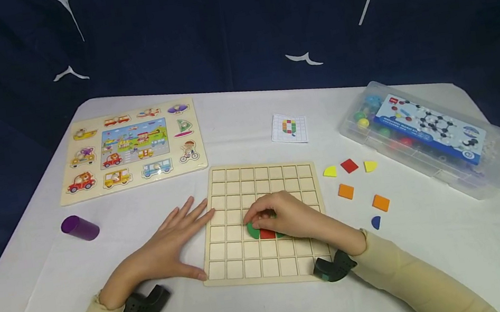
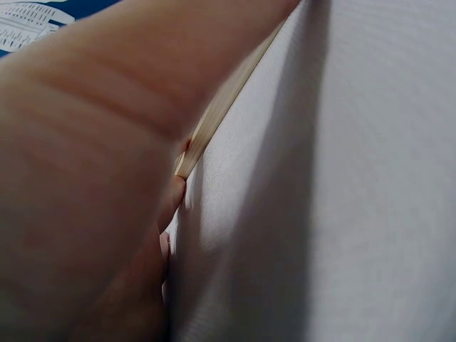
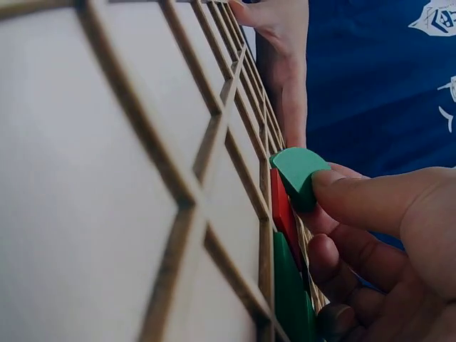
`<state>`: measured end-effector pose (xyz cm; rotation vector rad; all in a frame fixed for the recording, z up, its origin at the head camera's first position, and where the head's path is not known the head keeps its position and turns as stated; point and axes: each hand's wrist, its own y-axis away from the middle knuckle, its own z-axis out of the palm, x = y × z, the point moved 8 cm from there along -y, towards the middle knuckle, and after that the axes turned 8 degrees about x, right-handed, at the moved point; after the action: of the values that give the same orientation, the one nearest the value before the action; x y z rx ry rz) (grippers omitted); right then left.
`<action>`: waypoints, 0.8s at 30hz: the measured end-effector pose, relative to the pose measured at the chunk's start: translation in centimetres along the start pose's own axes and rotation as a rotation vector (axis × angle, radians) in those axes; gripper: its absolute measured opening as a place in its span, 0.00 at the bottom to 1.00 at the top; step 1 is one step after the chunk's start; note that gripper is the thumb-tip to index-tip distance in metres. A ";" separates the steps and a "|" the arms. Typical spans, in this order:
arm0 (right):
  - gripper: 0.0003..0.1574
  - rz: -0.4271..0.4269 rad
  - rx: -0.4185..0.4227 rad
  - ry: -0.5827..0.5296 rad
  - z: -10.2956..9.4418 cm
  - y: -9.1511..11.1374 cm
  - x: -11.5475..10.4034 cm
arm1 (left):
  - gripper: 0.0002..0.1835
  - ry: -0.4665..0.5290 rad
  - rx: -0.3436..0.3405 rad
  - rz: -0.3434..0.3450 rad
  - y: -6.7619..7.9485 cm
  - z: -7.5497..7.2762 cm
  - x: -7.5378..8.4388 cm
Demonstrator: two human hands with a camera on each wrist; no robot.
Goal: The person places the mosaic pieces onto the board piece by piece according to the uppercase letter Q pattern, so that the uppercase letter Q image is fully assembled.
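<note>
My right hand (image 1: pixel 282 216) is over the middle of the wooden grid board (image 1: pixel 237 271). Between thumb and fingers it pinches a green round-edged piece (image 3: pixel 303 174), tilted close over the grid. Beneath it, a red square piece (image 1: pixel 268 234) lies in the grid, with another green piece (image 3: pixel 288 285) beside it, partly covered by the hand in the head view. My left hand (image 1: pixel 167 249) spreads its fingers along the board's left side. Its fingertips rest at the edge and the thumb touches the near-left corner.
Right of the board lie loose yellow, red, orange (image 1: pixel 345 191) and blue pieces. A pattern card (image 1: pixel 289 128) sits behind it, a clear plastic box (image 1: pixel 430 138) at the right. Leftward are a vehicle puzzle board (image 1: pixel 139 184) and a purple cylinder (image 1: pixel 80 228).
</note>
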<state>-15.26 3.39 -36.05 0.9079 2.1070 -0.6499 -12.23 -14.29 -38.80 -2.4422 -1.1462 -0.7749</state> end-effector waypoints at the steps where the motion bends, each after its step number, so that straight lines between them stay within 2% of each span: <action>1: 0.08 -0.002 -0.001 0.004 0.0 0.0 0.0 | 0.64 0.000 0.000 0.001 0.0 0.0 0.0; 24: 0.10 -0.049 0.017 0.156 0.4 0.1 -0.7 | 0.64 -0.007 -0.001 0.004 0.0 0.1 -0.1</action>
<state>-14.70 2.91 -35.76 0.9460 2.2713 -0.6403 -12.23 -14.32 -38.94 -2.4492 -1.1427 -0.7667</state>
